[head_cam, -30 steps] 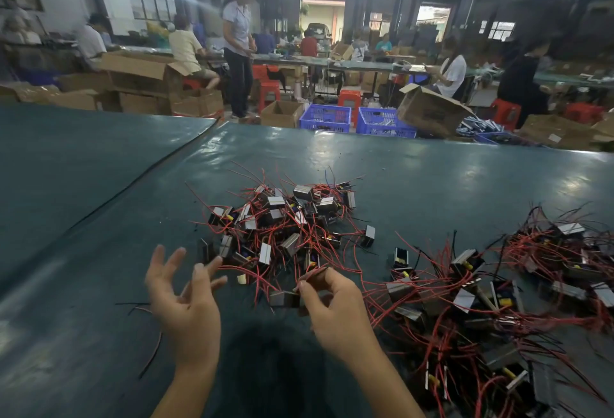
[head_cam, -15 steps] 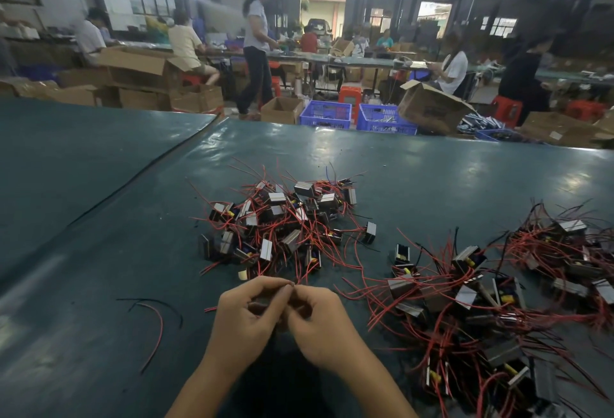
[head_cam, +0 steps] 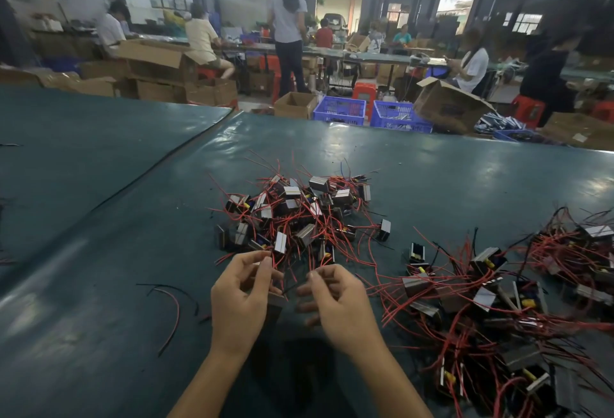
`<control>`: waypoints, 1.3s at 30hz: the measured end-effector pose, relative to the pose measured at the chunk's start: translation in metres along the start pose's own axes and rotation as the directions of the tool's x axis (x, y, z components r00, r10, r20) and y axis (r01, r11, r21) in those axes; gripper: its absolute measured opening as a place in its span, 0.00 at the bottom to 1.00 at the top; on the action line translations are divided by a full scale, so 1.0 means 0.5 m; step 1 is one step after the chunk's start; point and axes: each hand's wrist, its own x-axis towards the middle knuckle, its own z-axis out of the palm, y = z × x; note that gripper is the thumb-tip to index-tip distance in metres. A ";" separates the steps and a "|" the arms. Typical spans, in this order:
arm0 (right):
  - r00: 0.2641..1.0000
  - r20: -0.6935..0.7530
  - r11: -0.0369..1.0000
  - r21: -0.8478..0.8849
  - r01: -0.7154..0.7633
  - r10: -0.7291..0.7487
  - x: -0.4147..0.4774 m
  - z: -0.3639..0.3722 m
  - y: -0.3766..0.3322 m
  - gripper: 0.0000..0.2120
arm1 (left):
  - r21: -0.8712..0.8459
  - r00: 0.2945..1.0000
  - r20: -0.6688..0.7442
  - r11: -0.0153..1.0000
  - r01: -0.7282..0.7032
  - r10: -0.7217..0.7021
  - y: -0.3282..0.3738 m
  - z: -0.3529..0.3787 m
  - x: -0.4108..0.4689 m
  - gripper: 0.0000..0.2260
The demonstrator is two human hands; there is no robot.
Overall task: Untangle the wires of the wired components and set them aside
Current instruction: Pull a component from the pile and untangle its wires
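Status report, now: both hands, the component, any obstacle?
Left hand holds one component. Right hand pinches its black wire. Pile close ahead of fingers, bigger heap at right; nothing blocks.

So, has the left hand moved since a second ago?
Yes. The left hand moved right, away from the loose wire, closer to the right hand.

The left hand (head_cam: 237,301) grips a small dark block-shaped wired component (head_cam: 276,305). The right hand (head_cam: 337,304) pinches its thin black wire (head_cam: 294,288), both above the dark green tabletop (head_cam: 99,334).
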 end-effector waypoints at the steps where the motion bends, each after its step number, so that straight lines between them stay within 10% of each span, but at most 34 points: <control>1: 1.000 -0.012 0.999 0.033 -0.002 0.003 0.002 -0.003 0.000 0.04 | -0.009 1.000 -0.031 1.000 -0.003 0.003 0.001 0.000 0.002 0.03; 7: 0.999 -0.044 1.000 0.022 0.000 0.001 0.012 -0.012 0.016 0.08 | 0.069 0.988 -0.136 0.996 -0.065 0.074 -0.007 -0.011 0.009 0.07; 12: 0.968 -0.115 0.902 -0.402 0.160 -0.223 0.027 0.006 0.014 0.05 | 0.076 0.986 -0.164 0.997 -0.028 0.040 -0.022 -0.018 0.018 0.06; 19: 0.993 -0.020 0.694 -0.717 0.066 -0.116 0.094 0.098 -0.023 0.11 | 0.114 0.988 -0.143 0.993 -0.036 0.052 -0.037 -0.020 0.022 0.03; 26: 0.964 -0.198 0.984 -0.036 0.175 -0.179 0.070 0.035 -0.024 0.08 | 0.105 0.991 -0.137 0.994 0.007 0.008 -0.037 -0.014 0.022 0.06; 30: 0.958 -0.267 0.934 0.303 0.190 -0.108 0.043 -0.022 -0.034 0.09 | 0.143 0.995 -0.097 0.990 -0.007 0.021 -0.034 -0.009 0.016 0.08; 39: 0.953 -0.301 0.874 0.455 0.169 -0.027 -0.015 -0.057 -0.023 0.13 | 0.004 0.994 0.083 0.997 0.072 -0.072 -0.027 0.007 -0.001 0.04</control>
